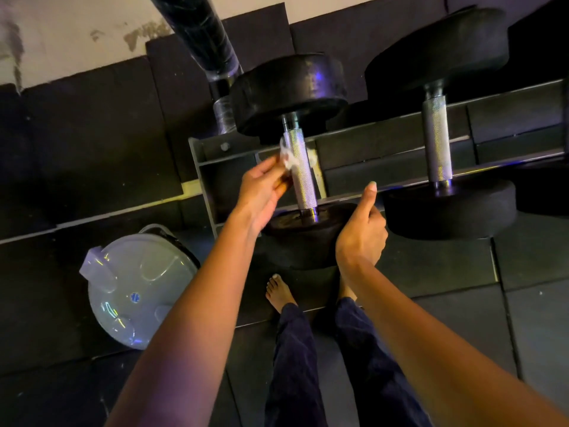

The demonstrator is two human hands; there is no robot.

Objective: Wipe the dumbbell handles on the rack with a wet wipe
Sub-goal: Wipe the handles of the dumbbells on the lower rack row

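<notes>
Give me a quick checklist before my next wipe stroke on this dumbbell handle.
1. Wipe pinched in the left hand: ok.
2. Wipe touching the left handle: ok, against its upper part.
3. Right hand steadying the near head: cannot tell; it is beside the head with the thumb up, and any contact is hidden.
4. Dumbbell seated on the rack: ok.
5. Lower part of the left handle free to wipe: ok, nothing covers it.
6. Right handle already wiped: cannot tell.
</notes>
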